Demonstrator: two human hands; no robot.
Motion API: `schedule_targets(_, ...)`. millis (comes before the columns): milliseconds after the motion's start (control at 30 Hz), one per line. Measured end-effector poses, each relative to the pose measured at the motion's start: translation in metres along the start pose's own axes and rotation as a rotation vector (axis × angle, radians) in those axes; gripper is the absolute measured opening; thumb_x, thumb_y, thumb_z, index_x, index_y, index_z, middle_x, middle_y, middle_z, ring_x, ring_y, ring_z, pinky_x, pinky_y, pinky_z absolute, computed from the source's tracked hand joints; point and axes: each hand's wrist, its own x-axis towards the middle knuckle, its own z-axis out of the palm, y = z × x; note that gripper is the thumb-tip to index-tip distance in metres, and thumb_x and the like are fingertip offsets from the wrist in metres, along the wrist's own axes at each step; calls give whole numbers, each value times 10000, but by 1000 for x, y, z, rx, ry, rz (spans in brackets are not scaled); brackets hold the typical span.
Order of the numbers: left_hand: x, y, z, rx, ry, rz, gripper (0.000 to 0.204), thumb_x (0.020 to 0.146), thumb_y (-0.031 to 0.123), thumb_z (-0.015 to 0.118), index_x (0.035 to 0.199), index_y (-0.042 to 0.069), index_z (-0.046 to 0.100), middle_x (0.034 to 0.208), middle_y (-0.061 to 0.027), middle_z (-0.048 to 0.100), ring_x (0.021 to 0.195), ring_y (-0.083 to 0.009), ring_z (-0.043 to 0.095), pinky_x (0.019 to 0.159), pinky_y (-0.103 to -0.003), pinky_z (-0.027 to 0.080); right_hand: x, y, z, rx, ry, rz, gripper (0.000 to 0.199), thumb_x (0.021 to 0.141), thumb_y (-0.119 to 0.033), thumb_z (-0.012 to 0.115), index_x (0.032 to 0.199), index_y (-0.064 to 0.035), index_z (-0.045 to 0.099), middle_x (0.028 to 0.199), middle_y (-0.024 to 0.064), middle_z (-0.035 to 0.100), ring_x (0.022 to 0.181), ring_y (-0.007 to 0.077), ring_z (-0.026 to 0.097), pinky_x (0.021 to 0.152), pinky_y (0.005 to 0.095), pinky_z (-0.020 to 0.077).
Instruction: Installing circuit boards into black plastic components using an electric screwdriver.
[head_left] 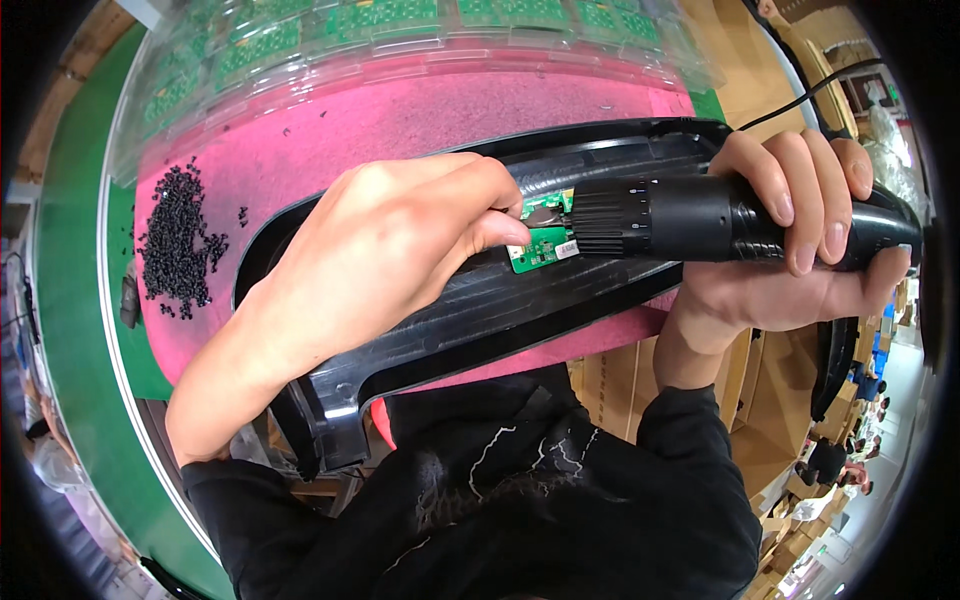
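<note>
My right hand (800, 210) is wrapped round a black electric screwdriver (690, 217), which lies nearly level and points left. Its metal bit (543, 217) reaches over a small green circuit board (540, 252). At the bit's tip, the thumb and forefinger of my left hand (400, 215) are pinched together; what is between them, possibly a small screw, is hidden. The board sits inside a long, curved black plastic housing (480, 318), partly covered by my left hand and the screwdriver.
A pile of small black screws (178, 250) lies on the pink mat (400, 110) at the left. Clear plastic trays of green boards (380, 20) stand along the back. A black cable (810, 92) runs at the upper right. Cardboard boxes (612, 385) are below the table edge.
</note>
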Motion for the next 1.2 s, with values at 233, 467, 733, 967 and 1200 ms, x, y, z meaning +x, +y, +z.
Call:
schedule_targets(233,1,1,-1,-39,-16,-16,191,800,43,753,898,-17,601,799,-127,645,723,-300,654,623,-357,501,-1,0,-1,13,3,-4,354,799,-300,754,989,-104,527,681,-77,552,584,40,530,762,254,433)
schedule_targets(467,2,3,-1,-11,103,13,103,828,35,740,877,-19,668,710,-109,629,639,-263,640,574,-331,481,-3,-2,-7,-75,-138,31,406,830,-367,746,1051,-96,540,742,-49,562,622,66,538,781,279,425)
schedule_targets(733,3,7,-6,137,148,-16,187,902,98,691,784,-28,619,615,-123,533,526,-259,539,498,-353,401,-1,19,-17,-426,-287,33,549,860,-556,664,1106,-78,556,728,-23,538,546,83,477,578,261,356)
schedule_targets(967,0,5,-5,151,165,-52,236,927,89,645,774,-28,509,637,-145,471,561,-298,502,513,-370,376,-4,32,-4,-569,-147,72,495,892,-520,632,1092,-75,546,721,-14,517,557,98,463,609,277,359)
schedule_targets(1200,0,-4,-4,121,164,-37,132,897,92,675,895,-24,610,760,-147,628,692,-335,631,629,-375,507,20,43,6,-752,-217,291,303,937,-345,562,1041,-63,524,714,31,497,570,125,464,675,321,431)
